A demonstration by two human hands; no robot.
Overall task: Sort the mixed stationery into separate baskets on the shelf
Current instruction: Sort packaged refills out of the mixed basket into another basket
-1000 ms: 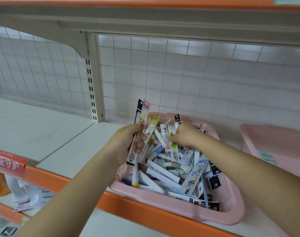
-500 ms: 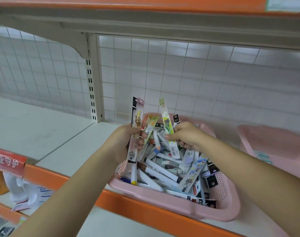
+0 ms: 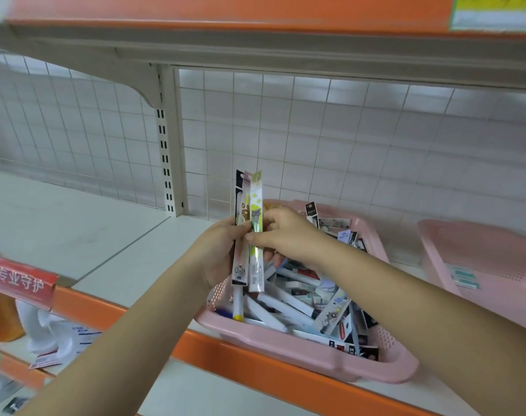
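Over the pink perforated plastic basket [image 3: 285, 340], heaped with mixed pens and carded refills, the right hand [image 3: 285, 235] has brought a long, narrow green-and-white card packet [image 3: 256, 202] up out of the pile and across to the left hand [image 3: 219, 253]. Half a second earlier that packet was tilted and apart from the others. A second earlier the right hand was down among the stock. Now the packet stands upright, pressed flat against the small bundle of pink and black packets [image 3: 240, 270]. The left hand grips that bundle by the middle, fingers curled round it, just above the basket's near left corner. The right hand's thumb and fingertips pinch the green packet at mid-length. The left thumb appears to rest on its edge, so both hands are on it at once.

The picking looks to be going by type, with like packets gathered into one fistful before any is put away. The sort seems at an early stage: the basket is full. A second pink plastic basket [image 3: 466, 253] stands well apart to the right on the white shelf [image 3: 75, 229], and what it holds cannot be made out.

The green packet is slim, stiff and glossy, printed with a dark cartoon figure near the middle and clear toward the bottom. What it holds cannot be read.
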